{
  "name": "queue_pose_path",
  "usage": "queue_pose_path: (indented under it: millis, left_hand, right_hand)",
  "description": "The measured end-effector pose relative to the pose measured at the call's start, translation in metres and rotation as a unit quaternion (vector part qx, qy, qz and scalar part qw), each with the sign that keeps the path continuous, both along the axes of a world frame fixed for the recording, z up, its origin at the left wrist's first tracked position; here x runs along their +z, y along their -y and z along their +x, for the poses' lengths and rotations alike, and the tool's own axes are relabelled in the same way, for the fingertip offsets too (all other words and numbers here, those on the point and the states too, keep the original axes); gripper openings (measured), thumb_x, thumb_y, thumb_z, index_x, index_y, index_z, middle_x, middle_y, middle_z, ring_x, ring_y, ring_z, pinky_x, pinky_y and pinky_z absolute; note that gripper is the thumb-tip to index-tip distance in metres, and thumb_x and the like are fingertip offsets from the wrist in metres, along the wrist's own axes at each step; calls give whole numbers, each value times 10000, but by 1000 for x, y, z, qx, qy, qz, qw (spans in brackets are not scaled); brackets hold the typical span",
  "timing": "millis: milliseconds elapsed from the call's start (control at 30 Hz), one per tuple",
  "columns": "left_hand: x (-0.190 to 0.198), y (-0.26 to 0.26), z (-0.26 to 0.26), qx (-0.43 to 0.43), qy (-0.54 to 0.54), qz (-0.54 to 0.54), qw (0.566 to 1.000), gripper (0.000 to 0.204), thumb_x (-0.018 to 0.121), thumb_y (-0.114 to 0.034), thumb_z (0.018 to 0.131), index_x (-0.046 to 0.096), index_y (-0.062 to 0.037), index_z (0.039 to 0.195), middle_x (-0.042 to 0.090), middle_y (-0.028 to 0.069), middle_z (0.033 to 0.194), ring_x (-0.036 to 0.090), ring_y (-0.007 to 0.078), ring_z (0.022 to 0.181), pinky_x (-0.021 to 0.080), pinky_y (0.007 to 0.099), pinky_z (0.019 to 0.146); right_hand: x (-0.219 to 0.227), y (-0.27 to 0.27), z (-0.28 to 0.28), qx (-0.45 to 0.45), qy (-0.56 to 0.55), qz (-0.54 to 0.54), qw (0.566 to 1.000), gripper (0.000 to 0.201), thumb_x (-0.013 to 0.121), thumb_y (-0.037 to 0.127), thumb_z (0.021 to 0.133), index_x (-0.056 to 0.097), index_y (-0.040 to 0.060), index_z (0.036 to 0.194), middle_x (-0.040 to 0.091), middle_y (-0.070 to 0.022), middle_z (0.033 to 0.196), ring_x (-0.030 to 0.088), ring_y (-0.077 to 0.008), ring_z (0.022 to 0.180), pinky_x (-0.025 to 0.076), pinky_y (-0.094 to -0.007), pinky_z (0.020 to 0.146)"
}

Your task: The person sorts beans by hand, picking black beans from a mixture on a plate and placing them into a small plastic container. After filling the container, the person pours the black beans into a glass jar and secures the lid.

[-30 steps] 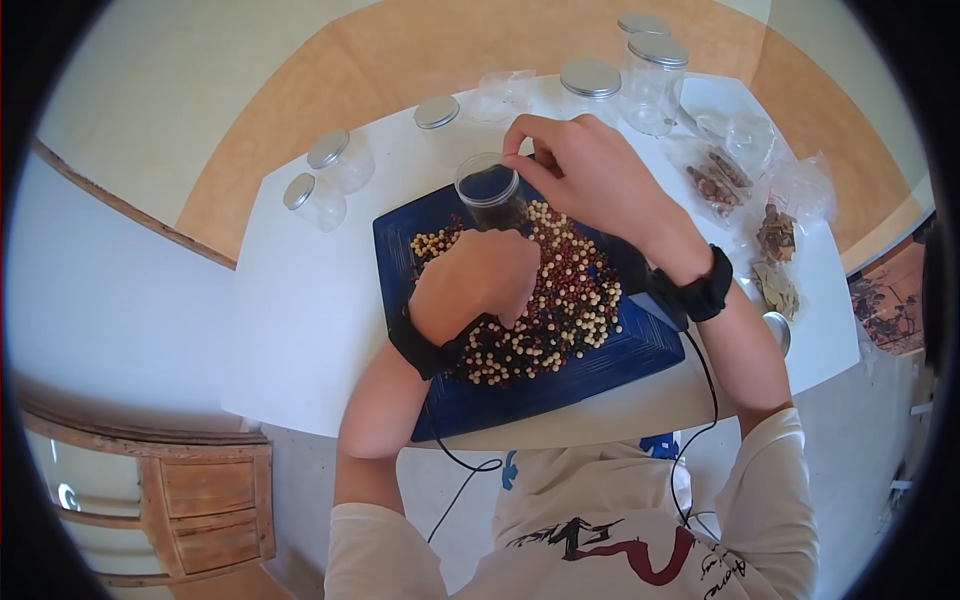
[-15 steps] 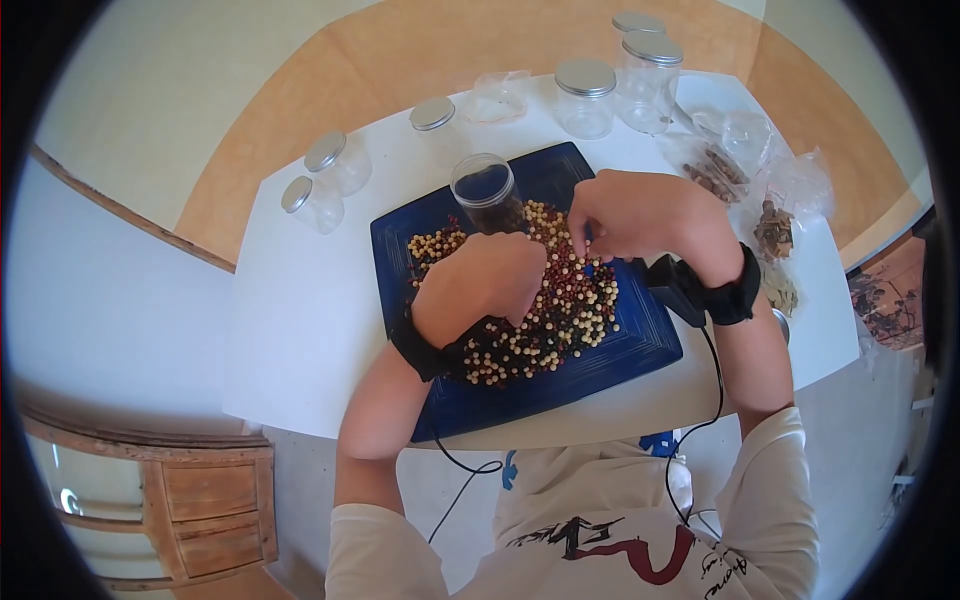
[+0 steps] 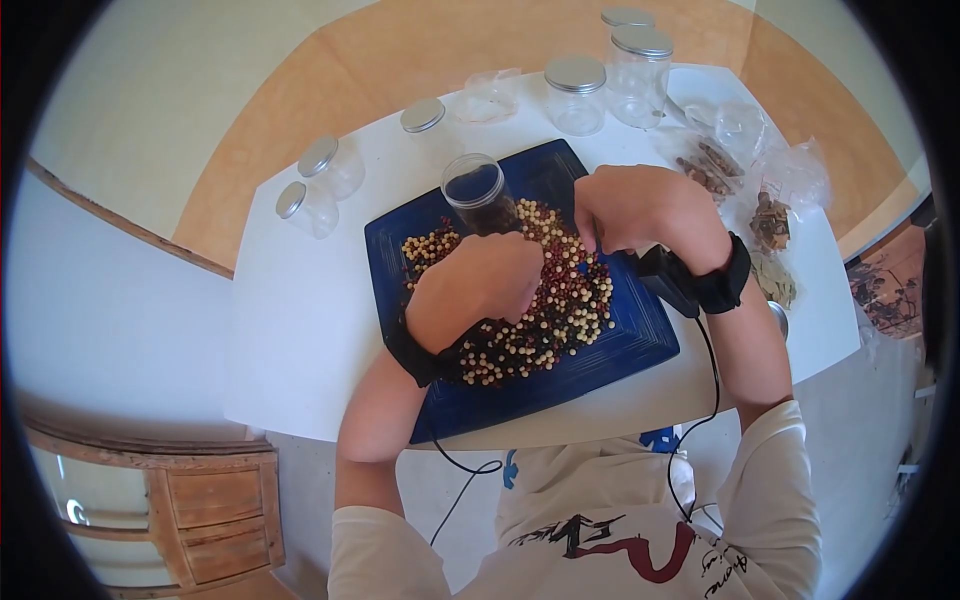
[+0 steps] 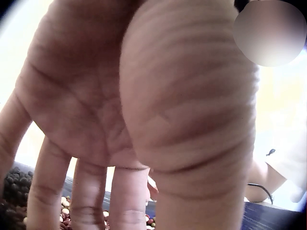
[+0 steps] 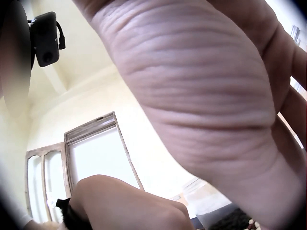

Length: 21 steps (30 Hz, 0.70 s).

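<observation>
On a blue square tray [image 3: 540,165] lies a spread of mixed beans [image 3: 550,310], cream, dark red and black. A clear open jar [image 3: 472,180] with dark contents stands among them near the far edge. My left hand [image 3: 475,285] is just in front of the jar, over the beans; in the left wrist view its fingers [image 4: 91,196] reach down, spread apart, with the tips out of frame. My right hand [image 3: 645,210] hovers at the pile's right side, fingers pointing down; I cannot tell whether a bean is between its fingertips.
Silver-lidded clear jars [image 3: 575,95] stand along the far edge, with smaller ones [image 3: 335,165] at the left. On the right lie plastic bags [image 3: 710,165] of brown dried pieces and a bundle of dried leaves [image 3: 772,280]. Cables [image 3: 715,380] run from both wrist straps.
My right hand has come away from the jar's rim, down and right to the side of the bean pile. The left hand has stayed over the beans.
</observation>
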<state>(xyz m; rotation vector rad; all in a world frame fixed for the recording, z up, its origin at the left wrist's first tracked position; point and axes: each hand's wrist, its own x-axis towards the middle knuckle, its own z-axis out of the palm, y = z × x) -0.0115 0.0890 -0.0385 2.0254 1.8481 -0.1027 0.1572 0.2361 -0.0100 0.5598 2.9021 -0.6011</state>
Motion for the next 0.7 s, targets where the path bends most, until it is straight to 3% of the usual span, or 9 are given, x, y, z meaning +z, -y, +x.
queue_pose_path:
  millis: [33,133,233,300,333,567,633,700]
  left_hand:
    - [2,-1,1,11,-28,-22,999,125,873,-103,701,814,-80,809,794,62,802,779,268,775,606,376,684]
    - [-3,4,-2,-2,-20,18,1000,121,877,-104,699,813,-84,799,794,64,800,779,268,777,604,376,684]
    - [0,4,0,6,-39,-9,999,122,883,-108,693,817,-90,794,795,62,798,777,270,778,603,378,688]
    - [5,0,-2,7,-25,-44,999,93,848,-119,718,798,-82,787,774,119,837,761,318,817,597,407,706]
    - [6,-1,-3,9,-11,-80,997,75,814,-130,743,780,-74,780,752,175,877,744,366,855,591,436,725]
    - [1,3,-5,11,-13,-51,999,93,822,-109,710,787,-64,784,752,175,857,746,363,831,594,424,726]
    - [2,8,-8,22,11,-1,1000,93,817,-87,694,789,-71,782,758,156,854,747,358,813,592,409,713]
    - [12,9,-11,35,31,-16,999,88,809,-75,694,789,-81,780,758,143,851,747,350,810,589,401,706]
  right_hand:
    - [-3,-1,0,-1,0,0,1000,113,685,112,774,772,40,764,711,-186,699,724,-326,638,531,-410,560]
    - [-11,-3,-2,-6,19,19,1000,111,706,107,785,792,38,781,728,-182,715,748,-318,670,551,-401,574]
    - [-11,-1,-3,-8,31,13,999,91,755,86,736,796,30,796,740,-185,743,758,-330,693,552,-406,569]
    - [-17,-3,-8,7,80,13,997,152,807,79,644,809,111,793,773,-79,782,766,-276,754,561,-384,618]
    - [-22,-4,-8,7,80,13,997,152,807,79,644,809,111,793,773,-79,782,766,-276,754,561,-384,618]
    - [-34,1,-11,14,56,53,997,167,862,93,565,787,90,714,754,-101,722,757,-306,725,551,-407,584]
    - [-35,-1,-14,15,61,47,997,169,869,95,555,783,87,700,750,-111,713,755,-313,714,548,-411,580]
    - [-35,-1,-16,31,80,46,995,169,854,87,571,764,47,708,730,-156,696,740,-361,699,539,-426,572]
